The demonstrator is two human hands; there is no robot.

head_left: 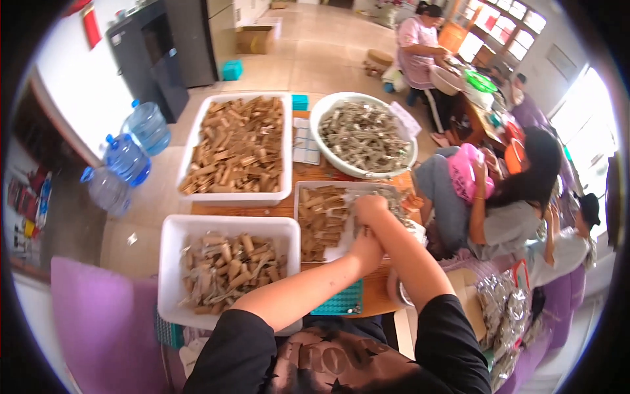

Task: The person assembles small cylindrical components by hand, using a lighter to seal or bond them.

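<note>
Both hands meet over the middle tray (308, 190): right hand (371, 209) just beyond left hand (366, 249), each curled around something I can't tell. Wooden pieces (319, 220) lie immediately left.

Both hands (369, 226) together over small tray (308, 187) of brown wooden pieces (318, 220).

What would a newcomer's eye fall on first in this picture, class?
Probably the big white tray of tan wooden pieces at the top centre, with the round white basin of grey metal bits beside it. Next, the two hands meeting over the small middle tray. Blue water bottles stand on the floor to the left.
</note>
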